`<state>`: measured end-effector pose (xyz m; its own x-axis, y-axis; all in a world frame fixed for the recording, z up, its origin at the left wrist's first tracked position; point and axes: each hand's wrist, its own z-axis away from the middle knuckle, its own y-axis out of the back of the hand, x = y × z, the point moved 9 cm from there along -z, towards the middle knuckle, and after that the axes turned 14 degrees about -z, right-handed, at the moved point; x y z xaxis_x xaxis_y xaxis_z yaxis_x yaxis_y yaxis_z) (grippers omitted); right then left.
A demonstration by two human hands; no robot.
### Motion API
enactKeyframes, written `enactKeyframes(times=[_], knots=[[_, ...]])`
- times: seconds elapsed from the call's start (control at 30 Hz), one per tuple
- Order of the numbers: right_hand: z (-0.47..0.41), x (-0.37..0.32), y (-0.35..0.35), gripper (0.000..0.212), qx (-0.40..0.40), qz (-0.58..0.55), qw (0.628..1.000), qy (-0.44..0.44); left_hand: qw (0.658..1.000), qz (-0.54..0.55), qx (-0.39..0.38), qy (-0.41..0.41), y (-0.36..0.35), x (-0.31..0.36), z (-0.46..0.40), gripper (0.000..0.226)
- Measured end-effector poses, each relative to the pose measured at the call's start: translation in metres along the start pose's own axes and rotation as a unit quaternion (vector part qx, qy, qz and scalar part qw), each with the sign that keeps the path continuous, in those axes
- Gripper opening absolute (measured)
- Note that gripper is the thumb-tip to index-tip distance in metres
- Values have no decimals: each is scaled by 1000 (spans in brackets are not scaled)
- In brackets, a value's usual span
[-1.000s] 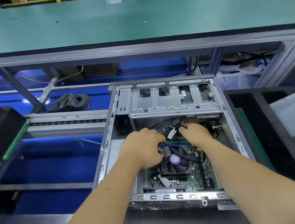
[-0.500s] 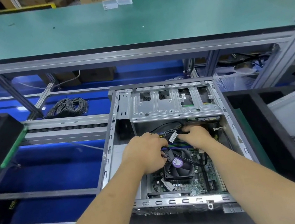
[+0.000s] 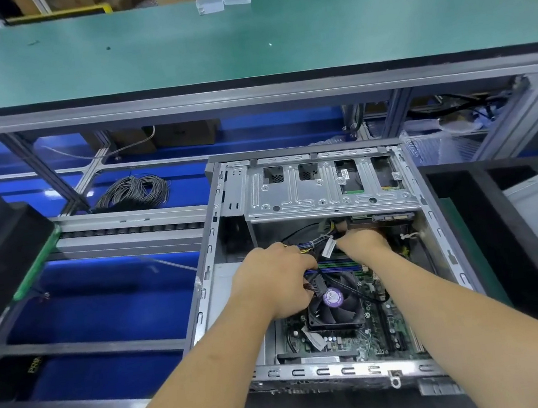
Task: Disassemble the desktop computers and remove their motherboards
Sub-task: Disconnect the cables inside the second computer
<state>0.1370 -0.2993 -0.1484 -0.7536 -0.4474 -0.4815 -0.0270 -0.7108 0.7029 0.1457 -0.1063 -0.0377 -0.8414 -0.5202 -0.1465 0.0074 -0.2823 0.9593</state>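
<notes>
An open grey desktop case [image 3: 209, 246] lies in front of me with its metal drive cage [image 3: 324, 189] at the far end. Inside lies the green motherboard [image 3: 359, 336] with a black cooler fan [image 3: 335, 305] on it. My left hand [image 3: 276, 279] reaches into the case and grips a black connector on a bundle of coloured wires [image 3: 311, 244] beside the fan. My right hand [image 3: 363, 242] is further in, under the drive cage, with its fingers curled round the same cable bundle near a white tag. Both sets of fingertips are hidden.
A green-topped bench [image 3: 238, 42] runs across above the case. A coil of grey cable [image 3: 134, 191] lies at the left behind a roller rail [image 3: 129, 228]. Blue bins [image 3: 102, 306] sit below left. A black tray [image 3: 514, 238] stands at the right.
Both hands have shifted slightly deeper into the case, toward the drive cage, still on the cables. The camera view has dipped a little.
</notes>
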Motion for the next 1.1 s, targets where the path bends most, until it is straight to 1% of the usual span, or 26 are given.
enactKeyframes(times=[0.07,0.13,0.2,0.4,0.63,0.77,0.8,0.87,0.9,0.97,1.03,1.1], knots=[[0,-3,-3,41,-26,12,1000,0,1000,-3,0,0,0,0,0,46],[1,-7,-8,38,-38,40,998,2,1000,-6,1,1,0,0,0,44],[1,-11,-9,31,-23,34,999,10,1000,-9,-2,3,0,0,1,44],[0,-8,-8,33,15,40,998,42,1000,-10,-9,6,0,-1,0,46],[-3,-5,-8,34,29,14,998,61,1000,-12,-8,8,0,-1,0,45],[-2,-10,-6,39,14,10,997,78,1000,-4,-3,8,0,-2,0,46],[-2,-10,-5,36,15,16,996,84,1000,-3,-2,8,0,-2,-1,46],[-1,-8,-7,18,18,19,996,88,1000,-4,-2,6,0,-2,-1,46],[1,-7,-5,14,27,10,996,85,1000,-4,-3,6,-1,-1,-1,47],[2,-3,-3,18,37,-14,997,72,1000,-5,-1,6,0,-1,0,47],[2,-3,-2,26,41,3,997,71,1000,-3,2,5,0,-2,0,49],[2,-2,0,27,37,5,997,64,1000,-1,2,5,0,-2,0,50]])
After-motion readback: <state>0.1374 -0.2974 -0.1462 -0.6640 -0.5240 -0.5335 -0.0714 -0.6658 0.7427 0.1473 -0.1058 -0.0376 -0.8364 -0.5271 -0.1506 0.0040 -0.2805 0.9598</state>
